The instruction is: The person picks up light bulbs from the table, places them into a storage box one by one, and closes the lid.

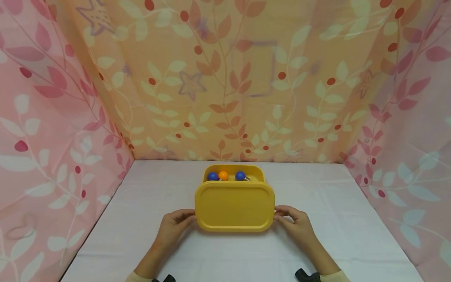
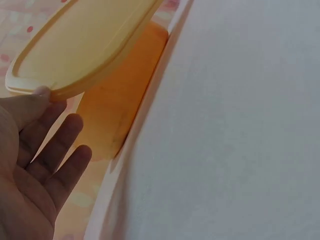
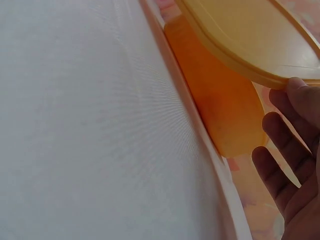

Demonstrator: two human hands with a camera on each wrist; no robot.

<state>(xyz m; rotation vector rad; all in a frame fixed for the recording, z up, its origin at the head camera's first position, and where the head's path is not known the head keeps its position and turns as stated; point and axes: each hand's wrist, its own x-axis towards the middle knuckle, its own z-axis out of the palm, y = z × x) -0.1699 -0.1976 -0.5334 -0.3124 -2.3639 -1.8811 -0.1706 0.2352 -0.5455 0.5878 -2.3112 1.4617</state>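
Note:
A yellow rectangular lid (image 1: 234, 206) with rounded corners is held up between both hands in the head view. My left hand (image 1: 176, 227) pinches its left edge between thumb and fingers, and my right hand (image 1: 295, 224) pinches the right edge the same way. Behind and partly under the lid stands a yellow box (image 1: 254, 170), whose near part is hidden. Inside it lie two blue balls (image 1: 213, 176) and an orange ball (image 1: 223, 175); a small metallic end shows beside the right blue one. Both wrist views show the lid (image 2: 85, 40) tilted above the box wall (image 3: 210, 90).
The box stands on a white cloth-covered table (image 1: 141, 196). Patterned curtains rise around it: a yellow-orange one (image 1: 225, 78) at the back and pink ones (image 1: 46, 117) at the sides. Black wrist straps (image 1: 307, 275) show at the bottom edge.

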